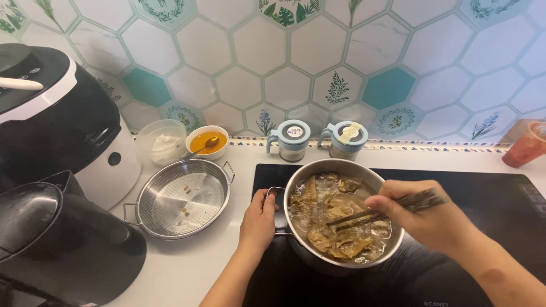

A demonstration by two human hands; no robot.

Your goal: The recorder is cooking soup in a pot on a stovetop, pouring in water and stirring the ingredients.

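Nearest the viewer, a round stainless-steel pot [341, 219] is seen standing on the black glass hob [489, 199] set into the white desk [187, 261]. Its side handle is clamped by the left hand [259, 219], fingers closed round it. A pair of dark chopsticks [387, 209] is pinched in the right hand [424, 219], the tips dipped among brown, limp sheets of food [335, 224] lying in liquid. The sheets are judged soft, wet and slippery, likely to tear or slide off if gripped at an edge; a hold across a folded middle is judged safer. The pot is judged fairly heavy with liquid and best steadied at the handle.

To the left, a round steel strainer pan with two wire handles [183, 198] is noted beside a black kettle [62, 244] and a black-and-white cooker [62, 113].

Further back, a clear plastic tub [161, 141] and a white bowl of orange sauce with a spoon [207, 142] are recorded. Against the hexagon-tiled wall [318, 51], two pale blue-lidded glass jars [290, 139] stand side by side, one with a round white label on top, the other with a yellowish label. A red cup [526, 145] is partly cut off at the far right.
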